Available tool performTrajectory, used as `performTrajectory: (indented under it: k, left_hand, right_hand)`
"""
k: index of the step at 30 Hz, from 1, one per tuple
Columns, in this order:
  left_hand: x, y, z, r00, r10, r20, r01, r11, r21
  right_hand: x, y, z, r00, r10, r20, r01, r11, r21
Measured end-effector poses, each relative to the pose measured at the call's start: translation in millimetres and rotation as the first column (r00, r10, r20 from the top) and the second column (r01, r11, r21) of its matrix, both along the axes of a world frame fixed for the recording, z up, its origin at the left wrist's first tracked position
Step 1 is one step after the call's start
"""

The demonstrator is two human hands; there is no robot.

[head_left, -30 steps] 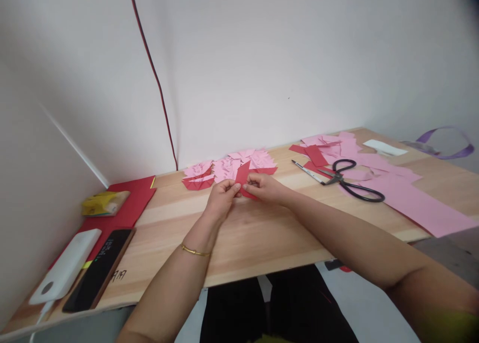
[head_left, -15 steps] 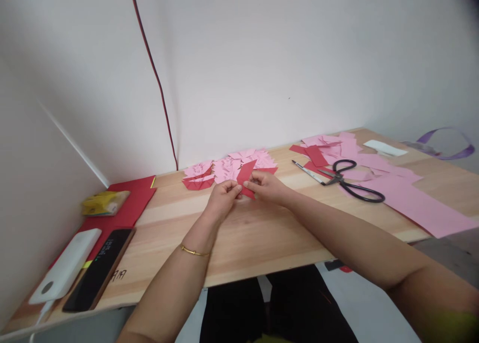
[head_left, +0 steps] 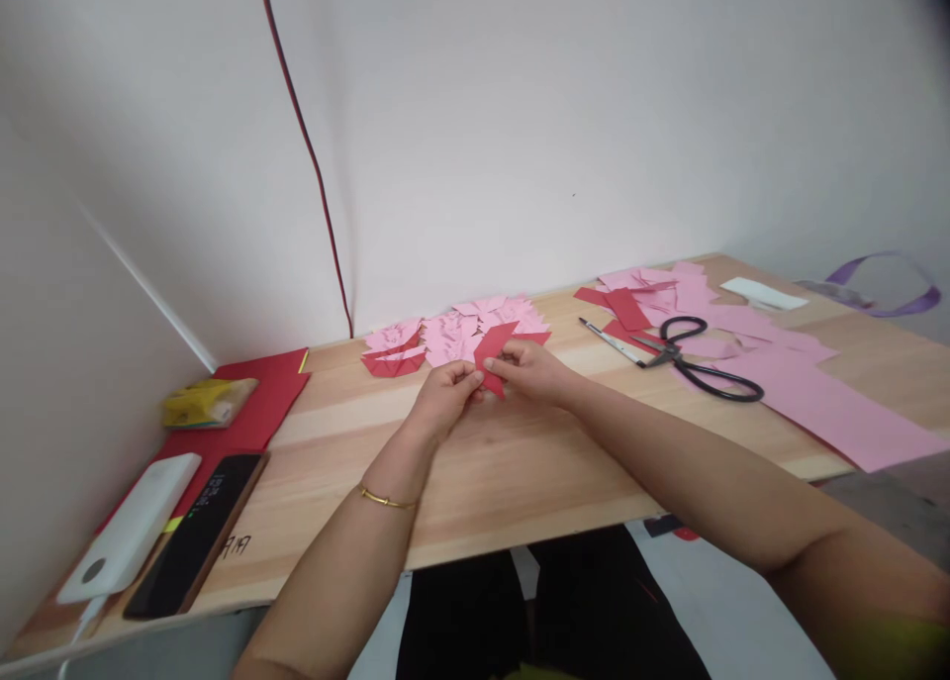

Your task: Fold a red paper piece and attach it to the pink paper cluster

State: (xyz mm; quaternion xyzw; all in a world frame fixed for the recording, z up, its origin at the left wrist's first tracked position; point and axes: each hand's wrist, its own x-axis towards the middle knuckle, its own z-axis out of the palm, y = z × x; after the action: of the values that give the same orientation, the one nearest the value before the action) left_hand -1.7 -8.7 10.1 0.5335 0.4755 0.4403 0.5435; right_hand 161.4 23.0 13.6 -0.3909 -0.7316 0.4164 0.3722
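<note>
A small folded piece of red paper [head_left: 494,348] is held up between my two hands over the middle of the table. My left hand [head_left: 445,395] pinches its lower left edge between thumb and fingers. From the other side, my right hand [head_left: 530,368] grips it, thumb on the face toward me. Just behind it lie folded pink paper pieces [head_left: 450,336] in rows, with folded red pieces [head_left: 393,363] at their left front. My fingers cover part of the red paper, so its whole shape does not show.
Black-handled scissors [head_left: 672,348] and a pen [head_left: 613,341] lie to the right, beside pink paper [head_left: 838,398] and red strips [head_left: 627,309]. On the left are red sheets [head_left: 271,403], a yellow packet [head_left: 208,403], a white power bank [head_left: 134,522] and a phone [head_left: 200,532]. A white wall stands behind.
The red paper has turned slightly, its top end tilting further right. Both hands stay in nearly the same place and keep hold of it.
</note>
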Motion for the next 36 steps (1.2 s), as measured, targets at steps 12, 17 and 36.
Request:
performTrajectory:
  k: [12, 17, 36]
  left_hand:
    - [-2.5, -0.9, -0.7, 0.987, -0.065, -0.149, 0.078, 0.993, 0.084]
    - [-2.3, -0.7, -0.5, 0.991, -0.037, -0.126, 0.048, 0.995, 0.086]
    - [-1.5, 2.4, 1.1, 0.982, 0.017, 0.19, -0.017, 1.0, 0.003]
  right_hand:
    - [0.6, 3.8, -1.4, 1.0, 0.029, 0.0, -0.029, 0.999, -0.024]
    - [0.8, 0.8, 1.9, 0.998, 0.041, 0.046, -0.04, 0.999, -0.023]
    - [0.3, -2.7, 0.3, 0.999, 0.031, 0.027, -0.028, 0.995, -0.096]
